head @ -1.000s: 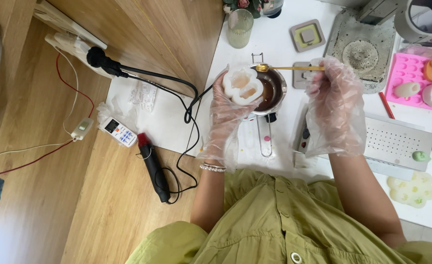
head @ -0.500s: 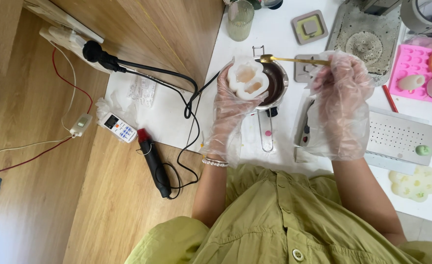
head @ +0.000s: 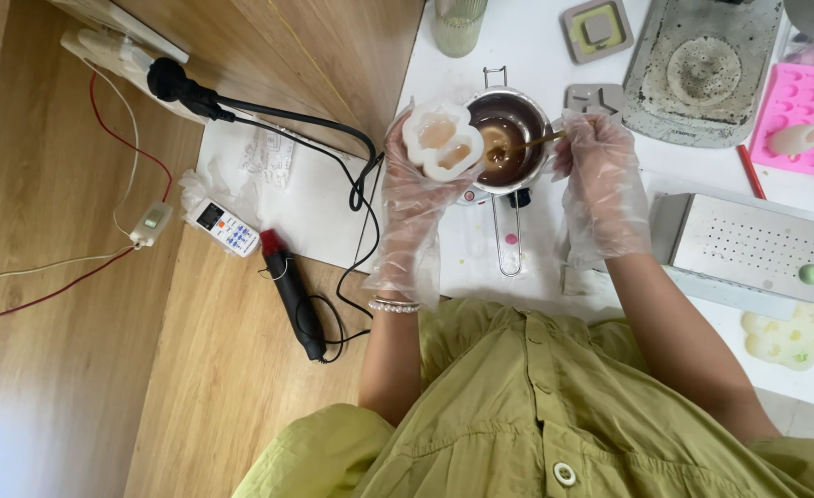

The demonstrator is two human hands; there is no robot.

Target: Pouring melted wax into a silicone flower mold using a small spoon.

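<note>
We see both hands in thin clear plastic gloves, working over a white table. Our left hand [head: 413, 198] is closed around a white flower-shaped mould [head: 442, 138], fingers wrapped under it and thumb at its side, holding it up just beside the left rim of a small metal pot [head: 510, 138]. The mould's hollows carry a pale amber filling. Our right hand [head: 601, 184] pinches the handle of a gold spoon [head: 529, 143], fingers together on it, and the spoon's bowl dips into the brown liquid inside the pot. The pot stands near the left edge of the table, its long wire handle pointing back toward the person's green shirt [head: 554, 415].

Toward the far edge of the table stand a ribbed glass [head: 458, 23], a small grey square mould [head: 597, 28] and a grey tray [head: 702, 69] with a crusted round mark. At the right edge lies a pink silicone mould [head: 799, 111], and nearer the body a perforated metal box [head: 753, 244] with a pale flower-shaped piece [head: 790, 337] beside it.

Left of the table, on the wooden floor, lie a white sheet [head: 287, 184], a small white remote [head: 224, 228], a black heat tool [head: 292, 295] with a red tip, and a black cable [head: 278, 115] running from a plug in a white power strip [head: 112, 55].
</note>
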